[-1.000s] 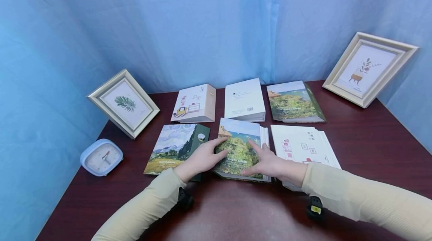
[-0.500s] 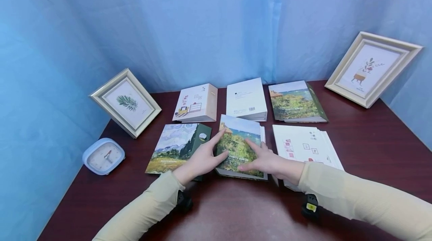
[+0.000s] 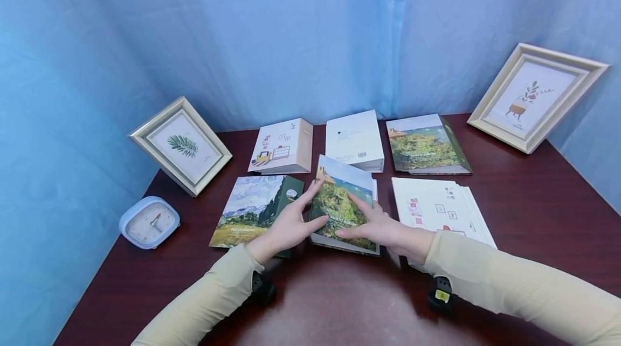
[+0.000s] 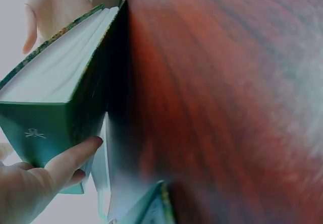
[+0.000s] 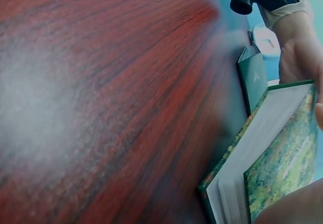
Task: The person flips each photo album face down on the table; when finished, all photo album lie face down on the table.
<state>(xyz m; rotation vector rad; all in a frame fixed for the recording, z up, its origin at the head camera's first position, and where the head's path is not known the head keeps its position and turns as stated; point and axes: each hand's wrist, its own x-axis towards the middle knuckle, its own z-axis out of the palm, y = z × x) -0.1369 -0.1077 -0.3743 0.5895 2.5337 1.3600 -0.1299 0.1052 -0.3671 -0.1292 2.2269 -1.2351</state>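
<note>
Gleaming dark wood table (image 3: 533,216), blue curtain (image 3: 291,39)

the table (image 3: 533,216) looks like dark red-brown wood with a visible grain and a smooth, slightly glossy finish. the photo album (image 3: 343,207) has a smooth printed cover with a soft sheen and a block of matt white paper pages (image 4: 60,67). the backdrop (image 3: 291,39) is thin, matt blue cloth. the sleeves (image 3: 509,281) are a soft, finely ribbed knit. the clock (image 3: 149,223) seems smooth pale blue plastic.
</note>
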